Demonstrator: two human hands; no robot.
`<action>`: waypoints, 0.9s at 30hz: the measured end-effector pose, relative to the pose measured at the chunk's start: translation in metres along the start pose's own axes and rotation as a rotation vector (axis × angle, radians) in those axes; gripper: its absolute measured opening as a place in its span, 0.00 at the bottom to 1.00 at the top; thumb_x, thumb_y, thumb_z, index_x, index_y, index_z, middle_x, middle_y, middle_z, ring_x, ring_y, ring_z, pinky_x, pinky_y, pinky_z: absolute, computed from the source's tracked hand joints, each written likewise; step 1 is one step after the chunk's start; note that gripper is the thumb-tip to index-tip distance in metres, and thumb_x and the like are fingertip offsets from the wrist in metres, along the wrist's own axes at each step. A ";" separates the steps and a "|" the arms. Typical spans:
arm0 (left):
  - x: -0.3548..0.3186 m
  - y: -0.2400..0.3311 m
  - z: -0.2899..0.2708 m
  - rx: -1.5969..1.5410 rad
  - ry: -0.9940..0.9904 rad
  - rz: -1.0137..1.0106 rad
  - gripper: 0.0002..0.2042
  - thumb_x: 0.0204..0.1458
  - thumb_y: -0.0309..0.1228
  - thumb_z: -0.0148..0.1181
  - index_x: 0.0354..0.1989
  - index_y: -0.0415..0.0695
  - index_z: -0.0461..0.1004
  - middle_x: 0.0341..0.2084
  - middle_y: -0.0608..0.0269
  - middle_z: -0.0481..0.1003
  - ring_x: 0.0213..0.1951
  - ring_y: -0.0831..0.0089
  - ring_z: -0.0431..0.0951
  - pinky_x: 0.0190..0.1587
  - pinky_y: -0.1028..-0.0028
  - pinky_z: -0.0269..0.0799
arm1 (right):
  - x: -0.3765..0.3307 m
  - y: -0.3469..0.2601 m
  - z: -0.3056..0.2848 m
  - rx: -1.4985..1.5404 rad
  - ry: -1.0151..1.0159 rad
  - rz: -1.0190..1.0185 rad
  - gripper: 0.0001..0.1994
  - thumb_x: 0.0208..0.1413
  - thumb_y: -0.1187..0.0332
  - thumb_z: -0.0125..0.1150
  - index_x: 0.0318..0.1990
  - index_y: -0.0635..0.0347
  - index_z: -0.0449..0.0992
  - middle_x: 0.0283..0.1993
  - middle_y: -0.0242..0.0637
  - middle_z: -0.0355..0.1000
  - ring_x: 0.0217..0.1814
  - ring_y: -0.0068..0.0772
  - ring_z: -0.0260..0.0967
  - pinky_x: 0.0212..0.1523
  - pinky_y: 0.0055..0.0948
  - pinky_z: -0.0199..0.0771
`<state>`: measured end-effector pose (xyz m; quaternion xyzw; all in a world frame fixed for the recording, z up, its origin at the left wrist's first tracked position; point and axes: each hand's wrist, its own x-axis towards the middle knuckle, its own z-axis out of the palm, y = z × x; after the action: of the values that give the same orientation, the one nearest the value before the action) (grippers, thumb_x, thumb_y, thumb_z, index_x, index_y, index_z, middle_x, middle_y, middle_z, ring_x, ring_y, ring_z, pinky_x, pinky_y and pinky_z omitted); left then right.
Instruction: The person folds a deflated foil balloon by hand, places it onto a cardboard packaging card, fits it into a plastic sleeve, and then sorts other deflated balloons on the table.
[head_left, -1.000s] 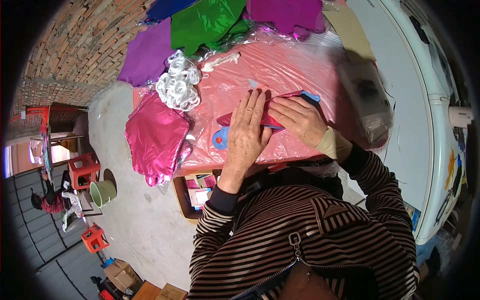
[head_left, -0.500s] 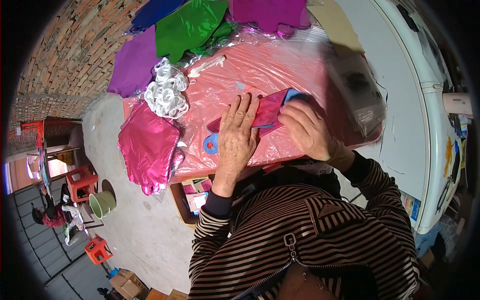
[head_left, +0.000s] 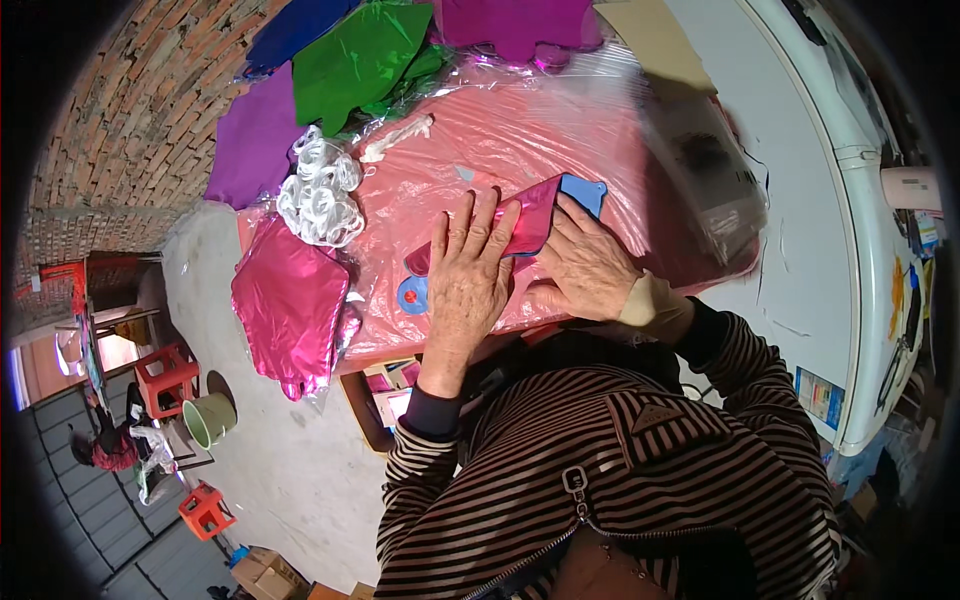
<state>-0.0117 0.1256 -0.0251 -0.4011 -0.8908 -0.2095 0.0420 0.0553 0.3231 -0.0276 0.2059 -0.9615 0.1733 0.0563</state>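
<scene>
A shiny magenta foil piece (head_left: 538, 215), folded into a narrow strip with blue showing at its edges, lies slantwise on the pink plastic-covered table (head_left: 480, 130). My left hand (head_left: 465, 282) rests flat across its left part, fingers stretched out and slightly apart. A rounded blue tab (head_left: 411, 296) with a red dot sticks out left of that hand. At the strip's right end, my right hand (head_left: 592, 265) lies with fingers extended, touching the foil beside a blue corner (head_left: 586, 192). A tan band (head_left: 645, 300) wraps my right wrist. My hands hide part of the strip.
Coils of white cord (head_left: 322, 195) and a bagged pink foil stack (head_left: 290, 305) lie left. Purple (head_left: 245, 140), green (head_left: 360, 65) and magenta (head_left: 520, 25) foil pieces lie far. A clear plastic bag (head_left: 705, 170) sits right, near a white appliance (head_left: 805, 220). Below the table edge is an open drawer (head_left: 365, 415).
My right hand has come down onto the strip and lies flatter, leaving more of the blue corner in sight. My left hand stays pressed on the foil. The view has shifted slightly.
</scene>
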 end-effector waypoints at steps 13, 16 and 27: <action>-0.002 -0.003 0.003 0.020 0.024 0.004 0.38 0.54 0.31 0.65 0.77 0.57 0.60 0.76 0.58 0.59 0.75 0.54 0.57 0.76 0.49 0.51 | -0.020 -0.006 -0.034 0.023 0.174 0.129 0.23 0.62 0.59 0.63 0.58 0.67 0.73 0.60 0.50 0.72 0.65 0.49 0.69 0.67 0.48 0.68; -0.002 -0.002 0.000 0.014 0.023 -0.005 0.39 0.54 0.31 0.65 0.77 0.56 0.59 0.75 0.57 0.59 0.75 0.54 0.58 0.76 0.49 0.51 | -0.023 -0.012 -0.034 0.429 0.121 0.305 0.19 0.66 0.61 0.62 0.57 0.65 0.74 0.55 0.49 0.77 0.52 0.44 0.78 0.53 0.41 0.80; -0.002 -0.003 0.001 0.004 0.027 -0.002 0.38 0.55 0.32 0.63 0.77 0.53 0.59 0.73 0.54 0.62 0.74 0.52 0.60 0.76 0.49 0.52 | 0.016 -0.006 -0.022 1.473 -0.136 0.738 0.08 0.73 0.67 0.56 0.50 0.62 0.75 0.42 0.36 0.80 0.33 0.22 0.78 0.28 0.23 0.77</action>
<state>-0.0126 0.1229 -0.0278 -0.3972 -0.8910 -0.2132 0.0544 0.0444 0.3200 -0.0027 -0.1287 -0.6087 0.7537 -0.2118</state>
